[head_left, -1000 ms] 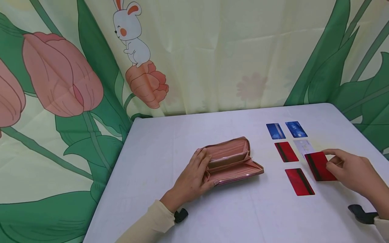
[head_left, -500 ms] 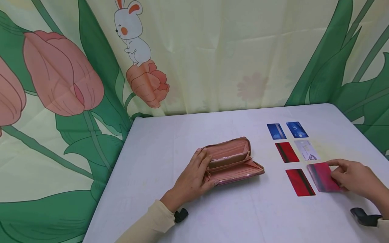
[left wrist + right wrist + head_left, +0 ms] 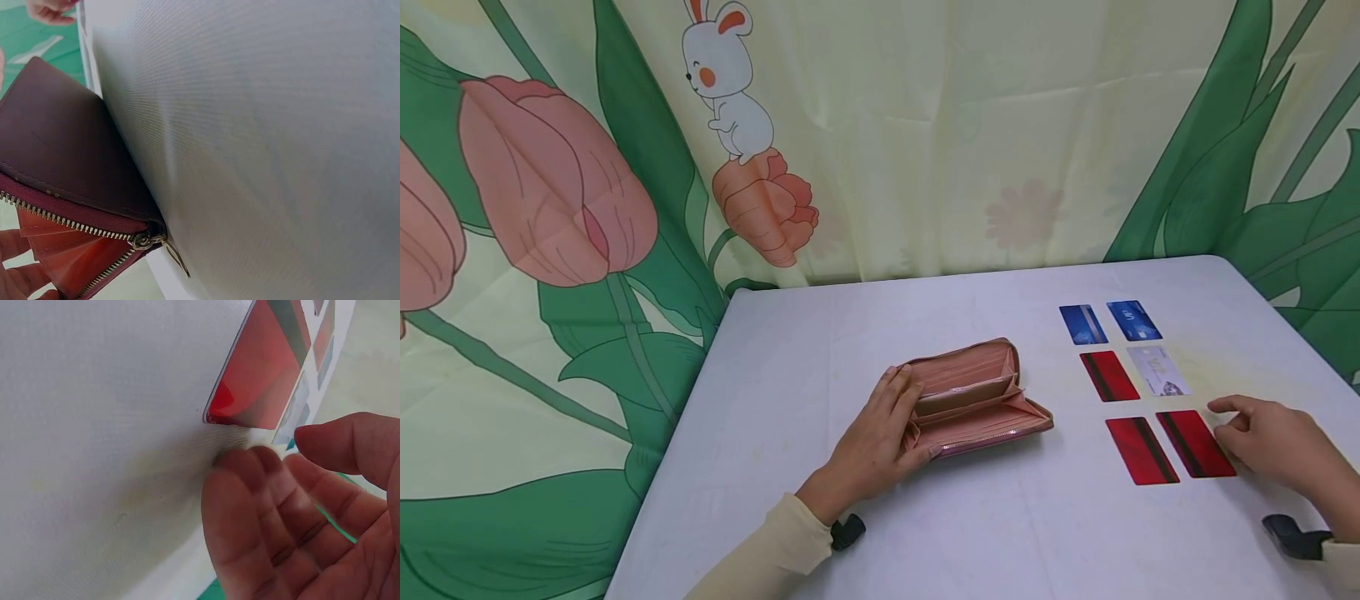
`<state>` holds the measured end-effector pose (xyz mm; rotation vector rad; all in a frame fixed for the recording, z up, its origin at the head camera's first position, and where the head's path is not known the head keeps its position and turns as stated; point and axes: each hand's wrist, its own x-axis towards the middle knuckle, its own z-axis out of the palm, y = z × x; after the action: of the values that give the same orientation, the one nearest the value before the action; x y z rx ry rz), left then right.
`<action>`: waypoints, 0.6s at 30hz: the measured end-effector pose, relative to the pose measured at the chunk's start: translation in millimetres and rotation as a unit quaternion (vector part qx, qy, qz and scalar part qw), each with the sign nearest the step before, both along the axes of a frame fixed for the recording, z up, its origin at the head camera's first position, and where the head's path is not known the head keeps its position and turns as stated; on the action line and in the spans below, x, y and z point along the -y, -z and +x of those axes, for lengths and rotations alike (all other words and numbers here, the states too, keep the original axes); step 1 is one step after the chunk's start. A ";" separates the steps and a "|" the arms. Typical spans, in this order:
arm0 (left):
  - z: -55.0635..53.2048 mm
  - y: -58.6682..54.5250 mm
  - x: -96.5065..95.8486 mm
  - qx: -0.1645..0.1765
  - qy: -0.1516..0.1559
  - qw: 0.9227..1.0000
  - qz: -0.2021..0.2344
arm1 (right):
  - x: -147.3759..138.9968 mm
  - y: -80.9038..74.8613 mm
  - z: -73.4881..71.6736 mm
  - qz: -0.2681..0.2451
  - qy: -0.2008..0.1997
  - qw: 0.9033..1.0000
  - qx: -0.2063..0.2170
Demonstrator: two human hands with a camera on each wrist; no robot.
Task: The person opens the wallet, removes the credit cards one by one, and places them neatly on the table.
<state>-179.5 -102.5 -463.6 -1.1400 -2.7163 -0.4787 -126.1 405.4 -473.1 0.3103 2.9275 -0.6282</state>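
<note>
A pink zip-around wallet [image 3: 973,398] stands unzipped in the middle of the table, its inner pockets showing. My left hand [image 3: 872,437] grips its left end, fingers on the far side and thumb along the front edge. In the left wrist view the wallet's dark outer cover [image 3: 69,137] and zip pull [image 3: 178,259] appear close up. My right hand [image 3: 1273,442] is just right of a red card [image 3: 1197,444] with a dark stripe, which lies flat on the table. Its fingers are loosely bent and hold nothing; in the right wrist view a small gap separates them from the card [image 3: 259,375].
Left of that card lies another red card [image 3: 1142,451]. Farther back are a third red card [image 3: 1108,376], a white card [image 3: 1159,372] and two blue cards [image 3: 1083,324], arranged in rows. A printed curtain [image 3: 925,150] hangs behind the white table [image 3: 820,358].
My right hand has lowered the red card, laid it at the front right of the rows and let go. The white card is now uncovered. My left hand stays on the wallet.
</note>
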 end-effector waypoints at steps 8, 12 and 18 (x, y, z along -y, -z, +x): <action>-0.1 -0.7 0.8 -0.001 0.001 1.000 -0.011 | 16.9 -10.8 -3.5 0.032 0.019 0.998 -0.042; -0.8 -1.5 1.1 0.005 0.000 1.000 -0.008 | 34.4 -19.4 -8.6 0.026 0.010 0.997 -0.067; -2.2 -3.7 0.3 0.009 0.000 1.000 0.005 | 68.5 -36.3 -23.9 -0.011 -0.068 0.994 -0.083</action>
<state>-181.7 -102.8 -459.9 -1.1393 -2.7250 -0.5052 -150.0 336.9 -436.7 0.0570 3.0626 -0.6969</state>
